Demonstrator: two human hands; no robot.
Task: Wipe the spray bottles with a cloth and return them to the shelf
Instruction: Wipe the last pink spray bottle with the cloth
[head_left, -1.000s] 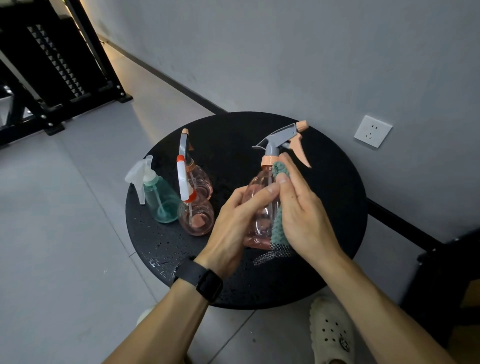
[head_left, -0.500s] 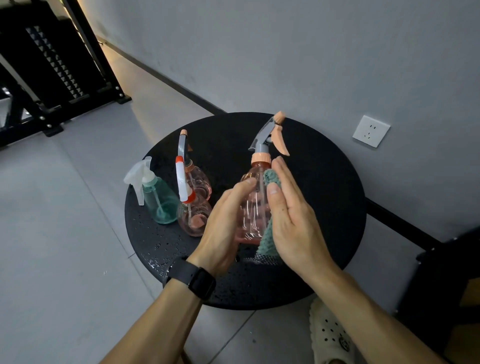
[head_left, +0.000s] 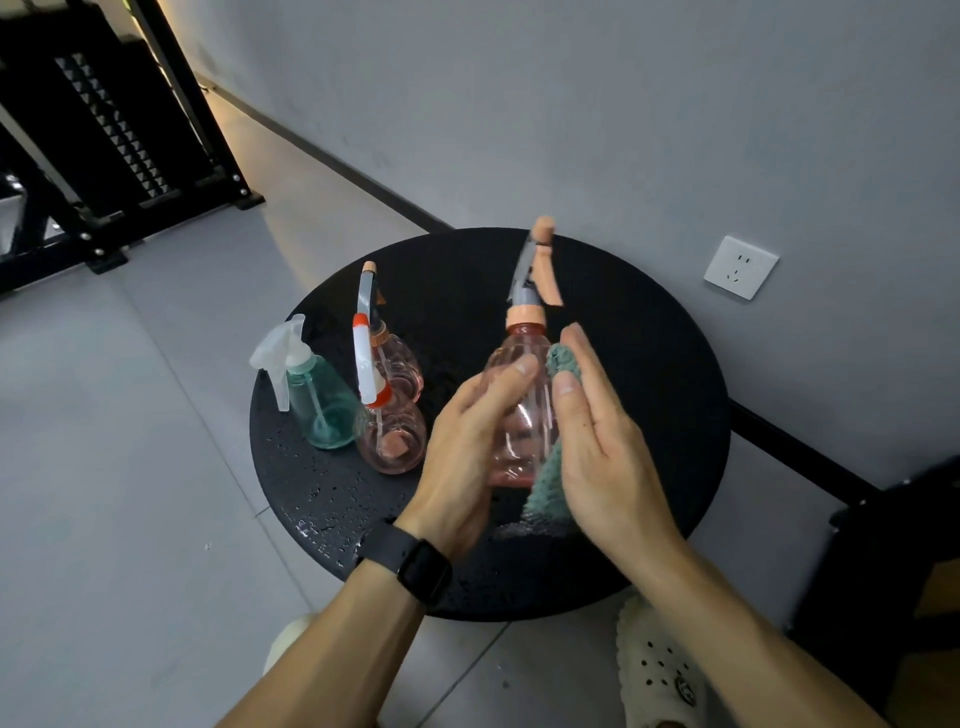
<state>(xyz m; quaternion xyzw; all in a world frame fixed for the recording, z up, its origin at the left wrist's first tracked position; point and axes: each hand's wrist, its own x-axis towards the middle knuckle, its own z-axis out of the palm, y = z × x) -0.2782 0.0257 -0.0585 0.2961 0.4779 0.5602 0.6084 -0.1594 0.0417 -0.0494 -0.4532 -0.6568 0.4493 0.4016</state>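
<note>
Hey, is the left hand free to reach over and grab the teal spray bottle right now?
Probably not yet. The left hand is holding the pink spray bottle while the right hand presses the green cloth against it. The path to the teal spray bottle looks open, though two pink bottles stand close beside it.

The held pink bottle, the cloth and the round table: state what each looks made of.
Pink bottle: clear tinted plastic, glossy; the fingers show through it. Cloth: soft teal fabric, likely microfibre, with a nubby weave, pressed on by the right hand. Round table: black, matte and speckled, beaded with droplets; perhaps coated metal.
</note>
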